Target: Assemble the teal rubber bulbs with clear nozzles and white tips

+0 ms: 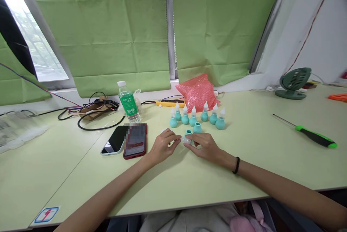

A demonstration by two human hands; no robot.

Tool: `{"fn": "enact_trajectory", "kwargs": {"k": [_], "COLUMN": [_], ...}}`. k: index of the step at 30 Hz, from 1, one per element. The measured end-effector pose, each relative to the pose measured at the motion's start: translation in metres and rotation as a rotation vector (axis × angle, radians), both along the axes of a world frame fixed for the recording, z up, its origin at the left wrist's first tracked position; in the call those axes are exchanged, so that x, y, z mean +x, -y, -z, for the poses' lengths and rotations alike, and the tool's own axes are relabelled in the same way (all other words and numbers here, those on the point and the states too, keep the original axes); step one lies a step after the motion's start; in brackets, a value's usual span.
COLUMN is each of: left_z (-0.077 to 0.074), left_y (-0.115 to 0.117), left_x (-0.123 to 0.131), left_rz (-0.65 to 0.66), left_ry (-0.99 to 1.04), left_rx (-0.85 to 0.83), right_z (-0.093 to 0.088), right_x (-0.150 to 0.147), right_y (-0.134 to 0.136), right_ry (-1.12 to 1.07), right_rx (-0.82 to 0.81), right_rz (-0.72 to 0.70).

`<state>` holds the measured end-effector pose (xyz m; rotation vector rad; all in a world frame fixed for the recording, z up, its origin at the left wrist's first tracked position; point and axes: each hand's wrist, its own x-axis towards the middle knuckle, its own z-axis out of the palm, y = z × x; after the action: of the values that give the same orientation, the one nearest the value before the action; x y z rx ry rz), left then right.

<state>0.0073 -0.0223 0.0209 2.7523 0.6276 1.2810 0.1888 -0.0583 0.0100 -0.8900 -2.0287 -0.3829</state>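
My left hand (165, 143) and my right hand (205, 146) meet over the table, each in a pinch on a small clear plastic nozzle tip (185, 140). Its finer details are too small to make out. Just behind my fingers stands a turquoise rubber bulb (189, 133) with an open neck, partly hidden by my right hand. Another open-necked turquoise bulb (197, 127) is beside it. Farther back, several turquoise bulb syringes (193, 120) stand upright in a loose group, each topped with a clear pointed nozzle. A black band circles my right wrist.
Two phones (114, 140) lie left of my hands, near a water bottle (128, 104) and black cables (93, 129). Pink bubble wrap (197, 94) and a yellow-black tool (170, 102) lie behind the bulbs. At right are a screwdriver (311, 135) and a green fan (295, 80).
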Motion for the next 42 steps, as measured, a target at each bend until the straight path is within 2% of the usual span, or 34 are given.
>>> {"fn": "enact_trajectory", "kwargs": {"k": [5, 9, 12, 15, 21, 30, 35, 42], "left_z": [0.000, -0.003, -0.006, -0.007, -0.007, -0.008, -0.004, -0.003], "left_y": [-0.001, 0.004, 0.007, 0.009, 0.007, 0.008, 0.008, 0.009], "left_x": [0.000, -0.002, -0.004, -0.005, -0.001, 0.003, 0.004, 0.006], "left_rz": [-0.067, -0.139, -0.148, -0.141, -0.122, -0.137, -0.161, -0.167], "left_ry": [-0.117, -0.304, -0.444, -0.508, -0.492, -0.228, -0.178, -0.158], "left_rx": [0.106, 0.324, 0.468, 0.509, 0.498, 0.223, 0.235, 0.243], "right_z": [0.001, 0.003, 0.003, 0.002, 0.000, 0.003, 0.002, 0.003], "right_x": [0.000, 0.000, 0.000, 0.000, -0.003, -0.006, -0.009, -0.011], "right_y": [0.000, 0.000, 0.001, 0.002, 0.004, 0.004, 0.006, 0.005], "right_ry": [0.034, 0.038, 0.034, 0.041, 0.014, -0.124, -0.211, -0.247], "right_rx": [-0.005, -0.002, 0.001, 0.006, -0.024, -0.277, -0.409, -0.466], "right_rz": [0.012, 0.003, -0.007, -0.033, -0.044, -0.033, -0.056, -0.054]}}
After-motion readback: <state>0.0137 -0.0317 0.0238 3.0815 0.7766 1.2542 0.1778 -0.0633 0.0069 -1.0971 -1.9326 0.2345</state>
